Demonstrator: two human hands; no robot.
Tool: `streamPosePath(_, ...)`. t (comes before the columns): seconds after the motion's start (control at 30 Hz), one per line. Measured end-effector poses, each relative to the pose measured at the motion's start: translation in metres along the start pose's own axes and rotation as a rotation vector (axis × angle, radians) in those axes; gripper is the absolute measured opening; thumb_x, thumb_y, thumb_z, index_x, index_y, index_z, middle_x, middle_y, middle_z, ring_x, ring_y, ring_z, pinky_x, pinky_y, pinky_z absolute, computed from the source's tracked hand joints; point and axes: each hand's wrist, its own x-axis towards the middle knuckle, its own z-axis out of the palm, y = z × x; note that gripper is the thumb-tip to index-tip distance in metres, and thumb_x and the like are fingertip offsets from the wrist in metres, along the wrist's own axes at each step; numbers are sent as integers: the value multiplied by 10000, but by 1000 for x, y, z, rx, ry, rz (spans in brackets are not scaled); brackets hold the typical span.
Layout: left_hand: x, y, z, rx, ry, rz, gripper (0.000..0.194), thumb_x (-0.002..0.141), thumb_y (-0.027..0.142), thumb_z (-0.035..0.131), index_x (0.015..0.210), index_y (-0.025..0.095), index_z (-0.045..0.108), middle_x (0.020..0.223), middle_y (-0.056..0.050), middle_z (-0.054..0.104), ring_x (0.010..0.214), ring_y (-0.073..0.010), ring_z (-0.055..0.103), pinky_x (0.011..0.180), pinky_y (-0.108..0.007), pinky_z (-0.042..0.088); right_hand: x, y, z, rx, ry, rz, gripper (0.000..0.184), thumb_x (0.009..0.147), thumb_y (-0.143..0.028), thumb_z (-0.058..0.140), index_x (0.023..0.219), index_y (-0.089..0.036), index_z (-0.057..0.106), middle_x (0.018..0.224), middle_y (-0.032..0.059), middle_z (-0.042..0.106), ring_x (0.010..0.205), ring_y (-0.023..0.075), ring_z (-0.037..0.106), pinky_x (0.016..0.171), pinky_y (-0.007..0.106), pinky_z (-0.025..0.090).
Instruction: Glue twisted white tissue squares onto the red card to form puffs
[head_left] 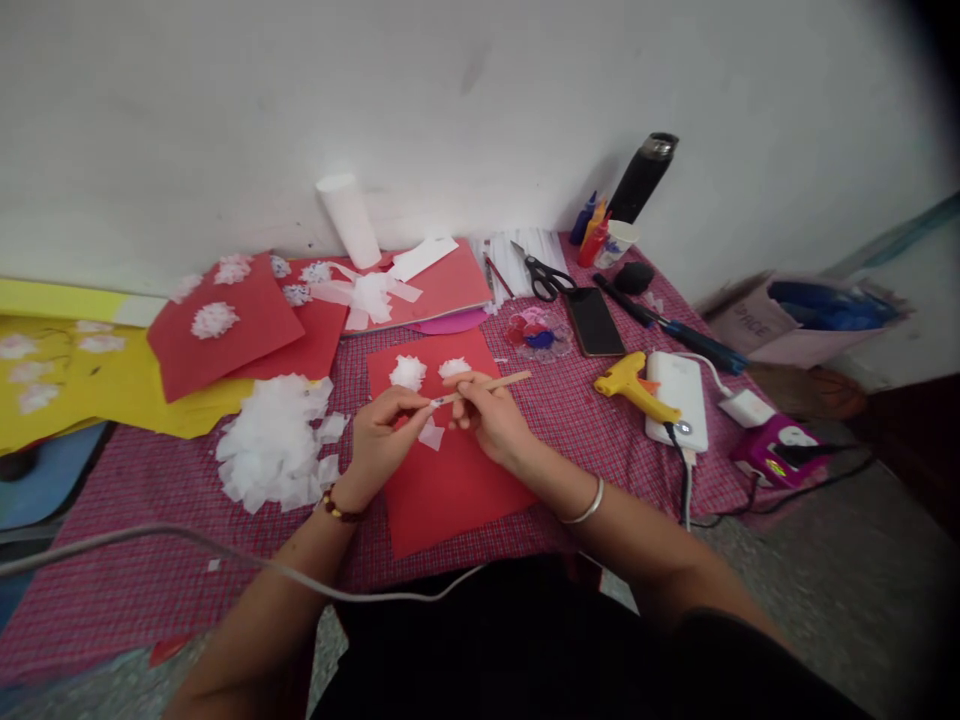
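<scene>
My right hand is closed round a thin wooden stick that points up and right. My left hand pinches the stick's near end, where a small white tissue piece hangs below the fingers. Both hands hover over a red paper sheet on the checked cloth. Two white tissue flowers sit near the sheet's far edge, just beyond my fingers.
A heap of white tissue pieces lies left of the sheet. Red sheets with tissue flowers and yellow paper lie further left. Scissors, a phone, a yellow glue gun, a power bank and paint bottles lie right.
</scene>
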Motion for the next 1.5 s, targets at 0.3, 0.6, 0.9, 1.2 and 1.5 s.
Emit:
streamPosePath(0.3, 11, -8, -3, -451, 52, -409, 138, 687, 258, 741, 653, 177, 635, 531, 35, 584, 470, -80, 502, 453, -185, 386, 4, -14, -6, -178, -146, -194, 124, 774, -293, 721, 869, -215, 714, 688, -38, 641, 529, 65, 536, 522, 185, 461)
streamPosePath(0.6, 61, 3, 2, -15, -231, -16, 228, 874, 345, 578, 919, 159, 703, 775, -47, 691, 695, -154, 639, 665, -281, 512, 27, -28, -32, 324, 91, 167, 123, 883, -213, 543, 809, -172, 632, 563, -49, 631, 407, 65, 493, 477, 189, 495)
streamPosePath(0.9, 78, -47, 13, 545, -529, 273, 268, 834, 219, 558, 1075, 171, 665, 1096, -97, 632, 1013, -220, 597, 885, -351, 463, 45, -27, -60, -108, 170, -48, 184, 878, -271, 564, 743, -156, 615, 521, -36, 596, 409, 67, 505, 428, 164, 418)
streamPosePath(1.2, 97, -51, 28, 528, -560, 158, 134, 772, 166, 514, 727, 176, 640, 787, -36, 605, 747, -178, 563, 694, -302, 422, 47, -15, -60, -316, 124, -160, 203, 892, -265, 498, 740, -159, 582, 555, -21, 592, 476, 84, 521, 466, 182, 417)
streamPosePath(1.5, 104, -56, 30, 527, -560, 33, 160, 781, 257, 522, 697, 172, 630, 715, -29, 641, 688, -171, 566, 631, -287, 393, 45, -8, -59, -669, 8, -300, 216, 933, -297, 454, 787, -170, 552, 648, -13, 575, 543, 105, 521, 553, 229, 417)
